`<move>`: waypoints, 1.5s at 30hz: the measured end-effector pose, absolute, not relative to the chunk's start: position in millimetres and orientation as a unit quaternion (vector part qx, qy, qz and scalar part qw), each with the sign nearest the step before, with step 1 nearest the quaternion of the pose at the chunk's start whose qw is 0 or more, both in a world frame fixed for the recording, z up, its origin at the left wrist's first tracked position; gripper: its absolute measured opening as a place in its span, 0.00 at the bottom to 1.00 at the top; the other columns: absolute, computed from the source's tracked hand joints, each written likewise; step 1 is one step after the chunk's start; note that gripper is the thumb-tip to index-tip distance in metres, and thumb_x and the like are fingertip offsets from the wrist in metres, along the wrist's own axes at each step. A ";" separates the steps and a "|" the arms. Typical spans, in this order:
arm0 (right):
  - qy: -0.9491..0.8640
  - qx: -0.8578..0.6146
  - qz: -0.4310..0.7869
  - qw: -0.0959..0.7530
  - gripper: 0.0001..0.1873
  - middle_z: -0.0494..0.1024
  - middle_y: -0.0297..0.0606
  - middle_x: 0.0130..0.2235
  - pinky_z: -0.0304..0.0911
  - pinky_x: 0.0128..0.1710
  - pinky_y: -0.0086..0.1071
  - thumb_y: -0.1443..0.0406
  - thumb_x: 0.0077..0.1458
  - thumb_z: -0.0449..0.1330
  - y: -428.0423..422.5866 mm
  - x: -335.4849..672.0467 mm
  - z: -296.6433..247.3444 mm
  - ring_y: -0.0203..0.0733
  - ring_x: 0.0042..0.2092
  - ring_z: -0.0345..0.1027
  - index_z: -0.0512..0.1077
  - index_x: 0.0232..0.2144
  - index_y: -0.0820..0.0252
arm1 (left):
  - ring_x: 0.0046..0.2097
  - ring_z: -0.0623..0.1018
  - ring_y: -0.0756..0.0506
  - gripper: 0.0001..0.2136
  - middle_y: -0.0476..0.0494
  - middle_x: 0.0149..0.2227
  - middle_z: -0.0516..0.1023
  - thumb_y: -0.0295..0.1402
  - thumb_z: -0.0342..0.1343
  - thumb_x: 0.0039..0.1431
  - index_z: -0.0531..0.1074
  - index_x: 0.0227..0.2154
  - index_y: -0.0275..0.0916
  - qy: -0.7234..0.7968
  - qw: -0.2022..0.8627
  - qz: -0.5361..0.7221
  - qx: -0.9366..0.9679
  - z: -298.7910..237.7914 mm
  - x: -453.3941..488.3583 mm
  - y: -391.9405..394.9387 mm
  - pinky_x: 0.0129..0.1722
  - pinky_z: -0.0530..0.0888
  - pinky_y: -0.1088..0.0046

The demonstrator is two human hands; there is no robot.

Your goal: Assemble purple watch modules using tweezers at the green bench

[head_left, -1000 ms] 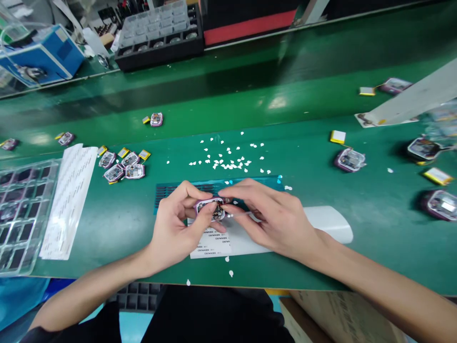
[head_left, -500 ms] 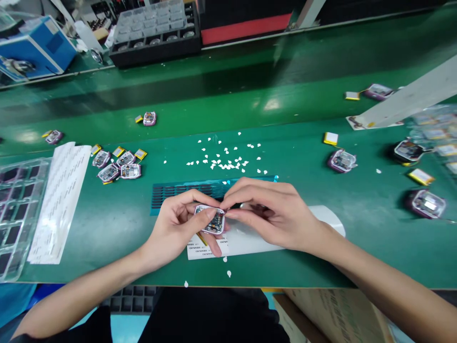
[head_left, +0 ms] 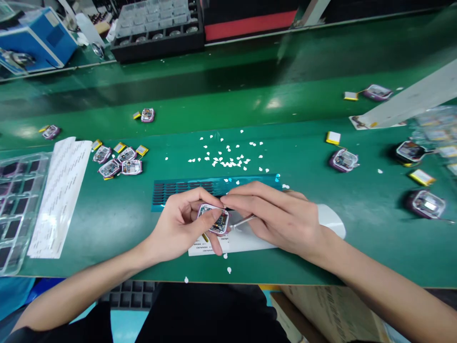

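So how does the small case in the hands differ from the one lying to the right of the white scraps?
The held case is tilted up off the mat between the left hand and right hand; the lying case rests flat, untouched. The held case shows no battery; the lying one has a yellow battery just behind it. Both are small, purple-rimmed, open-faced shells.
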State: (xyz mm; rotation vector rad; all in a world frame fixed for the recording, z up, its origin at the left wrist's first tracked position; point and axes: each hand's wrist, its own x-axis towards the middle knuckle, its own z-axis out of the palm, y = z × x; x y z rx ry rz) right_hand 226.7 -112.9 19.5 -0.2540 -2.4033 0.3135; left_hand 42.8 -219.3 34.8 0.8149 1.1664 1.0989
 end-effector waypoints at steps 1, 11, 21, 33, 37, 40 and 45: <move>-0.931 -0.096 0.092 0.339 0.14 0.84 0.32 0.42 0.68 0.26 0.22 0.74 0.68 0.54 -113.0 227.9 19.9 0.29 0.34 0.78 0.74 0.48 0.54 | 0.21 0.83 0.45 0.10 0.48 0.27 0.82 0.41 0.65 0.62 0.73 0.35 0.40 0.504 0.628 0.478 0.351 34.7 42.3 -219.3 0.20 0.80 0.73; -0.929 -0.114 0.054 0.347 0.12 0.85 0.31 0.39 0.68 0.24 0.23 0.70 0.67 0.59 -114.7 228.0 12.9 0.31 0.33 0.78 0.74 0.51 0.54 | 0.23 0.84 0.43 0.10 0.50 0.25 0.80 0.41 0.65 0.61 0.76 0.38 0.41 0.532 0.588 0.485 0.369 32.9 42.3 -219.0 0.22 0.80 0.69; -0.936 -0.138 0.013 0.324 0.14 0.84 0.34 0.51 0.69 0.23 0.24 0.74 0.66 0.57 -102.7 226.0 12.4 0.34 0.39 0.82 0.74 0.50 0.55 | 0.25 0.85 0.42 0.09 0.50 0.25 0.81 0.38 0.64 0.60 0.70 0.38 0.42 0.544 0.586 0.487 0.351 32.6 40.0 -215.9 0.27 0.83 0.65; -0.949 -0.048 0.060 0.305 0.18 0.84 0.48 0.50 0.79 0.39 0.28 0.74 0.66 0.54 -116.5 234.6 9.5 0.42 0.47 0.82 0.69 0.57 0.70 | 0.28 0.85 0.48 0.05 0.50 0.33 0.79 0.29 0.58 0.65 0.67 0.40 0.40 0.536 0.514 0.546 0.388 19.9 56.3 -229.5 0.26 0.81 0.77; -0.938 -0.050 0.078 0.333 0.19 0.82 0.49 0.52 0.79 0.43 0.29 0.73 0.67 0.51 -120.4 234.9 0.0 0.42 0.51 0.80 0.69 0.58 0.71 | 0.29 0.85 0.49 0.04 0.49 0.36 0.80 0.28 0.57 0.67 0.67 0.41 0.40 0.530 0.503 0.560 0.391 16.8 60.0 -232.8 0.29 0.84 0.74; -0.938 -0.058 0.090 0.329 0.23 0.81 0.49 0.54 0.80 0.44 0.31 0.73 0.68 0.50 -123.0 235.5 -4.3 0.43 0.52 0.80 0.66 0.63 0.69 | 0.32 0.85 0.48 0.04 0.48 0.35 0.80 0.27 0.57 0.67 0.68 0.42 0.40 0.546 0.467 0.557 0.417 14.5 61.0 -235.0 0.31 0.85 0.74; -0.939 -0.071 0.066 0.329 0.28 0.80 0.52 0.55 0.80 0.42 0.32 0.72 0.67 0.50 -127.6 234.5 -2.7 0.45 0.50 0.81 0.59 0.68 0.70 | 0.30 0.85 0.49 0.05 0.51 0.30 0.80 0.26 0.59 0.65 0.69 0.40 0.40 0.566 0.370 0.564 0.474 13.7 61.7 -237.6 0.30 0.84 0.78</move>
